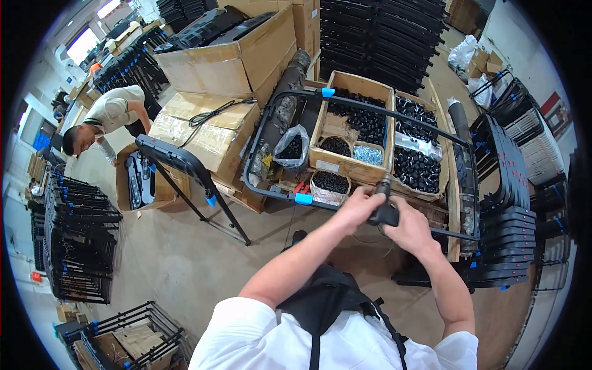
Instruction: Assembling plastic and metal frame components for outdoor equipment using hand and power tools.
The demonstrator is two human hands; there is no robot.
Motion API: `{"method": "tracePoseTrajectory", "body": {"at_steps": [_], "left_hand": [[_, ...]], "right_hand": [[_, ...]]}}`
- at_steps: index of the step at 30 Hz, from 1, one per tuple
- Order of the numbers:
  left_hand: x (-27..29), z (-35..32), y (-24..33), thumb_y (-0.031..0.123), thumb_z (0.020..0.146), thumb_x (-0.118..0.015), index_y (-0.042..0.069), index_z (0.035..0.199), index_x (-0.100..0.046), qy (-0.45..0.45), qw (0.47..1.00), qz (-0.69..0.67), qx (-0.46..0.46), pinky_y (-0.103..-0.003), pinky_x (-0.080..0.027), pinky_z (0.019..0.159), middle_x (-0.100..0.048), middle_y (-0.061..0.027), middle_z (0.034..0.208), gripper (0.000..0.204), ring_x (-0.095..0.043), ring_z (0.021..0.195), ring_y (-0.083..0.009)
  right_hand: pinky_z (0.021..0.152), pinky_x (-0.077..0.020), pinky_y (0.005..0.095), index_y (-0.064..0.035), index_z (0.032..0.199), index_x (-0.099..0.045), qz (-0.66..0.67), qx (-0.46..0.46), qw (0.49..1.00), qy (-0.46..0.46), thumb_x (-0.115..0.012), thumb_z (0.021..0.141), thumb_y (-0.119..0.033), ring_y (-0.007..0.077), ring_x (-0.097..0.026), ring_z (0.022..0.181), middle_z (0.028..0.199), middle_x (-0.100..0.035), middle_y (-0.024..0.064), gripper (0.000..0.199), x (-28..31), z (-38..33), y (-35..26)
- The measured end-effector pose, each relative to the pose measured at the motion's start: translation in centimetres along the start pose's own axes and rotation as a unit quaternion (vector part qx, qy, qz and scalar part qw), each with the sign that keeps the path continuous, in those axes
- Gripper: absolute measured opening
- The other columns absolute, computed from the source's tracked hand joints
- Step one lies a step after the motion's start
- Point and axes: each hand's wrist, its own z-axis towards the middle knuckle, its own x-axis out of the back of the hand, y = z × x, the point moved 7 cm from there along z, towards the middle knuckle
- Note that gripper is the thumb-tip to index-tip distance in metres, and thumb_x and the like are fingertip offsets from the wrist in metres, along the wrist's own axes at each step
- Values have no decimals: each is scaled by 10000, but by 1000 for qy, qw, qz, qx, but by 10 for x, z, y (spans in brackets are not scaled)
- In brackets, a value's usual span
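In front of me my right hand [412,227] is wrapped round a black handheld power screwdriver [385,214], its nose pointing away toward the boxes. My left hand [357,208] is closed against the tool's front end; its fingertips are partly hidden. Both hands are at the near rail of a black tubular metal frame [370,109] with blue tape pieces, which lies over the boxes. Just beyond are a wooden box [345,164] of black plastic parts, a small tray of silvery screws [368,154] and a round tub [330,182] of small black pieces.
Cardboard boxes [203,132] stand to the left, beside an upright black frame [179,161]. A person [111,111] bends over an open carton [169,185] farther left. Stacked black frames [509,243] are at the right, with more [77,240] at the far left.
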Motion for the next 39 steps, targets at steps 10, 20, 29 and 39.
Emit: {"method": "tracePoseTrajectory", "body": {"at_steps": [10, 20, 29, 39], "left_hand": [[118, 51, 40, 517, 981, -677, -41, 1087, -707, 211, 967, 115, -84, -402, -534, 855, -740, -152, 995, 569, -677, 894, -231], [258, 154, 65, 622, 942, -636, -30, 1068, -748, 255, 954, 154, -37, -493, -541, 917, -749, -283, 1049, 673, -725, 1052, -423], [281, 257, 73, 612, 955, -607, -6, 1022, -737, 248, 922, 298, 5, -493, -532, 929, -743, -278, 1048, 636, -703, 1049, -447], [276, 268, 66, 580, 981, -602, -21, 1011, -717, 231, 941, 248, -16, -510, -513, 923, -730, -273, 1043, 612, -689, 1052, -454]], "right_hand": [[930, -562, 498, -59, 1493, -465, 7, 112, 994, 7, -850, 757, -168, 410, -688, 1114, 1234, -687, 212, 838, -72, 119, -60], [918, -576, 538, -72, 1469, -458, -18, 92, 993, -76, -787, 794, -253, 449, -702, 1065, 1257, -686, 251, 772, -149, 283, -89], [911, -570, 547, -39, 1443, -460, -52, 5, 995, -90, -779, 796, -285, 467, -695, 1045, 1192, -695, 257, 762, -177, 363, -50], [812, -601, 523, -18, 1320, -489, -51, 36, 996, -62, -869, 744, -264, 440, -730, 935, 1067, -708, 240, 732, -178, 371, -38]]}}
